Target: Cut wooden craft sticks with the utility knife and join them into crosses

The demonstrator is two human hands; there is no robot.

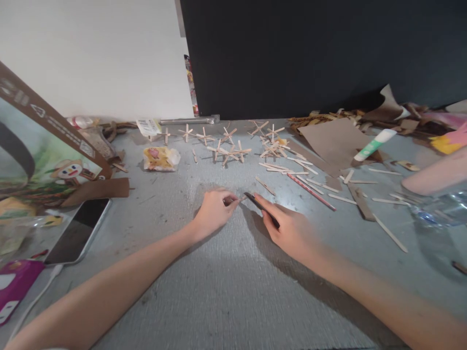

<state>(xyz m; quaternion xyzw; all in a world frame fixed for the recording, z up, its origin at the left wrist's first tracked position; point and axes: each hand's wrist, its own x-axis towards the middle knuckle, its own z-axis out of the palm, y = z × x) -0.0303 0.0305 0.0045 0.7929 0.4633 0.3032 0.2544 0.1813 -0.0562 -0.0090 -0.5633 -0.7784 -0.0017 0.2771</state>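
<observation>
My left hand [213,211] rests on the grey table [233,291], fingers pinched on a small wooden stick [239,199] that points right. My right hand [288,228] grips a dark, thin cutter-like tool [260,206], its tip meeting the end of the stick. Both hands sit close together at the table's middle. Beyond them lie several star-shaped bundles of wooden sticks [228,146] and loose flat sticks [288,169].
A phone [78,231] lies at the left beside a printed cardboard box [47,160]. A red pencil [312,192], a glue stick [375,144], brown card sheets [333,141] and scraps spread to the right. Another person's arm [436,176] and a clear plastic bottle [443,209] are at the right edge.
</observation>
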